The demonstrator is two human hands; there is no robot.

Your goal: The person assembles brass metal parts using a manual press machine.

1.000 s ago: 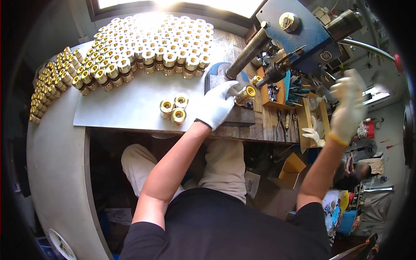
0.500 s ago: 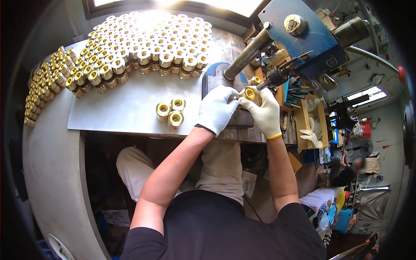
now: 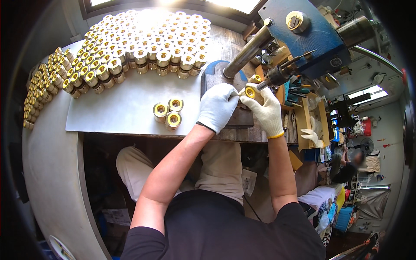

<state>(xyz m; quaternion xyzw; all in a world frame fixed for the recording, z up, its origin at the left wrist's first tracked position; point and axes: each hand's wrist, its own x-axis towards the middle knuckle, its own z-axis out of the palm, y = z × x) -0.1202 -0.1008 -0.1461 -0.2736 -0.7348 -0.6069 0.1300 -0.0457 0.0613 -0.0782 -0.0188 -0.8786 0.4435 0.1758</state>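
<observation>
My right hand, in a white knit glove, pinches a short brass-and-silver cylindrical fitting between thumb and fingers, its round opening facing up. My left hand, also gloved, is closed beside it with fingertips close to the fitting's left side; what they hold, if anything, is hidden. Both hands are over the base of a blue bench drill press. The chuck sits just above and right of the held fitting. Another similar fitting stands behind the fingers.
Three fittings stand together on a pale board left of my hands. Rows of stacked fittings fill the back and far left. To the right are a wooden tray with a spare glove, hand tools, and a person farther off.
My hands stay almost in place, with the right hand still pinching the fitting. The view has shifted slightly, moving the board and fittings a little left in the picture.
</observation>
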